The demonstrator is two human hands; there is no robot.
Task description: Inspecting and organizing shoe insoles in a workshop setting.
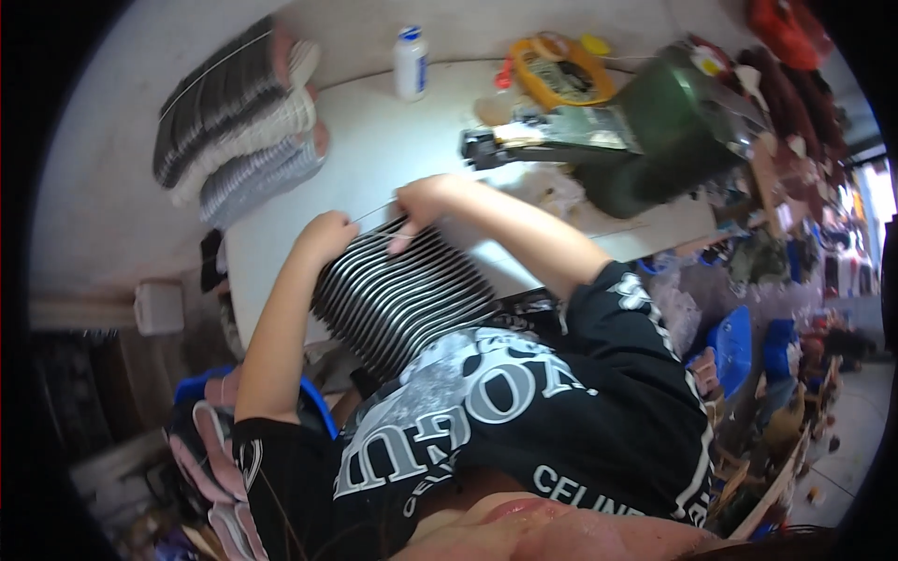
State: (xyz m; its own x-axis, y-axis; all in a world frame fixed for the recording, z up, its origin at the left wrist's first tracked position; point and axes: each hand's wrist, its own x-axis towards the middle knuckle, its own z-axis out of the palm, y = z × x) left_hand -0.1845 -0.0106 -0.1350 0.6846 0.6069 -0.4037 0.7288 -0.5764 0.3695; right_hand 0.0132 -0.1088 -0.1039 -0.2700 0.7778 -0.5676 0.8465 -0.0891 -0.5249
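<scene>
A stack of thin, curved black pieces with pale edges, resembling shoe soles [407, 285], stands between my forearms and against my shirt, at the near edge of the table. A thin string [374, 213] runs across its far end from one hand to the other. My left hand [329, 236] is closed on the string at the far left corner of the stack. At the far right corner, my right hand [423, 204] has its fingers curled round the string, the thumb reaching down onto the stack. Most fingertips are hidden.
Tied bundles of dark soles [220, 103] and pale soles [248, 140] lie at the far left of the white table [360, 126]. Beyond my hands are a white bottle [410, 65], an orange basket [566, 70], a black device [552, 136] and a dark green container [669, 131].
</scene>
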